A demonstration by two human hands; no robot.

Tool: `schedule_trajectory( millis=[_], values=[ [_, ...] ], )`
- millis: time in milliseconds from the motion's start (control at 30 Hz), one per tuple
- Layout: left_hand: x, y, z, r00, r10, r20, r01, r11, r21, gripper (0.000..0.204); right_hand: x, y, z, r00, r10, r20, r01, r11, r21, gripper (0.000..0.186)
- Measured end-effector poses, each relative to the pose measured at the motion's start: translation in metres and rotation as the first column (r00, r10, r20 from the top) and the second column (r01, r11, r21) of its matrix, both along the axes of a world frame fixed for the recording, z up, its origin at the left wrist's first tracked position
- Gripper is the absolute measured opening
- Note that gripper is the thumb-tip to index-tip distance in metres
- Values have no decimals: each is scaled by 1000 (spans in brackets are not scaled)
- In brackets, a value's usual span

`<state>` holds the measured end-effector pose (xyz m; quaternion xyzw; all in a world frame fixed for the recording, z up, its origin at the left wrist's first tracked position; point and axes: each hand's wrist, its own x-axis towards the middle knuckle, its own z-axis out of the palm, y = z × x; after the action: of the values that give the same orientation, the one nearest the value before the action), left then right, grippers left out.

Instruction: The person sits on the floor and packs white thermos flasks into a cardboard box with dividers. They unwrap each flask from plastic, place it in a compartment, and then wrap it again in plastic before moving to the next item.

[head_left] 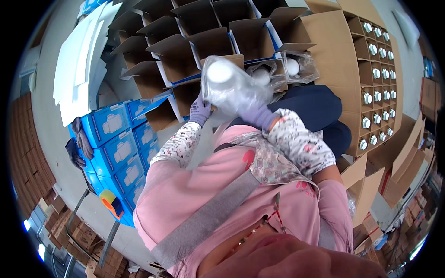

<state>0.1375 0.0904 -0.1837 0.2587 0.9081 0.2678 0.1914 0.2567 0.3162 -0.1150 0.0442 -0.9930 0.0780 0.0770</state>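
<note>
In front of me is a clear plastic bag (248, 90) with a bottle or jar inside, its round white cap (219, 72) showing through the film. My left hand (200, 111), in a purple glove, is closed against the bag's left side, its fingertips partly hidden. My right hand (257, 116), gloved too and smeared by motion, grips the bag's gathered film at the lower right. Just beyond it, two more white-capped bagged containers (292, 67) sit by the open cartons. Several open brown cartons (211, 44) with raised flaps stand in rows ahead.
On the right, a large divided carton (359, 83) holds several silver-capped bottles (376, 73). Blue printed boxes (113, 148) are stacked at the left, with grey gloves (82, 138) and a tape dispenser (111, 204) on them. White sheets (81, 60) lean behind. Open cartons (371, 178) stand lower right.
</note>
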Motion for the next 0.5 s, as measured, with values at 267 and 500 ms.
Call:
schedule_trajectory(
  millis=[267,500],
  values=[
    [3,19,40,963,189,192,-189,982,-15,22,-27,22,65,750,-142,646,226,973,-48,42],
    [4,37,51,991,48,126,-53,998,35,28,-56,22,47,644,-179,744,549,785,-286,61]
  ],
)
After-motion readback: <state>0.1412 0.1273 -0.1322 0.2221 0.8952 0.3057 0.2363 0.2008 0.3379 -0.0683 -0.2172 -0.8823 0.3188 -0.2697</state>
